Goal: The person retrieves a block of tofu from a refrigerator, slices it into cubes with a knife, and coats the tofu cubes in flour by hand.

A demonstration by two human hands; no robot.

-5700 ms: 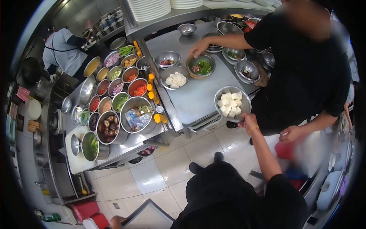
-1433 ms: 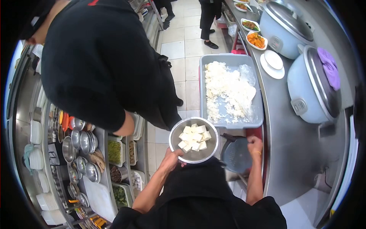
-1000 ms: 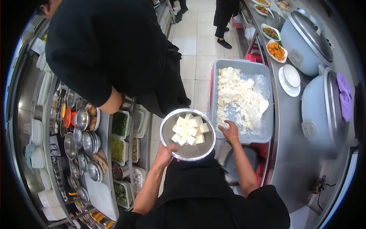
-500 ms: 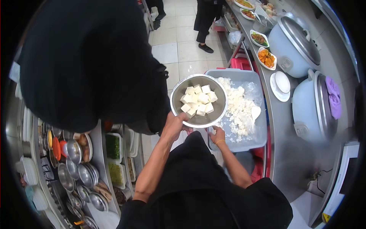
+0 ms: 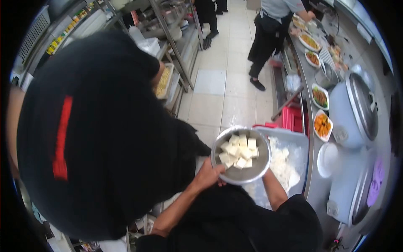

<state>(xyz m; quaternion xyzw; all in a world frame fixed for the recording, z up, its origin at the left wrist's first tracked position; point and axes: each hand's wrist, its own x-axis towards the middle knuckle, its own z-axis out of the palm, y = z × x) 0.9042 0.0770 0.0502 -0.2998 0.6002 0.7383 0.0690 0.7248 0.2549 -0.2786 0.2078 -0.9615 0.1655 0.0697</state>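
Observation:
My left hand is closed on the left rim of a round steel bowl, thumb over the edge. White tofu cubes are piled loosely inside it. The bowl is held above the floor and overlaps the near-left part of a grey plastic tub. White cooked rice lies in that tub, with a white scoop near its right side. My right forearm reaches up behind the bowl's lower right side. The bowl hides my right hand, so its fingers do not show.
A person in black bends close on my left beside shelving. Farther along the aisle stands a person in a grey top. To my right, a steel counter carries plated dishes and two large rice cookers.
My view has tilted up and turned left, showing more aisle and shelving. The bowl has stayed in my left hand. My right hand has gone out of sight behind the bowl.

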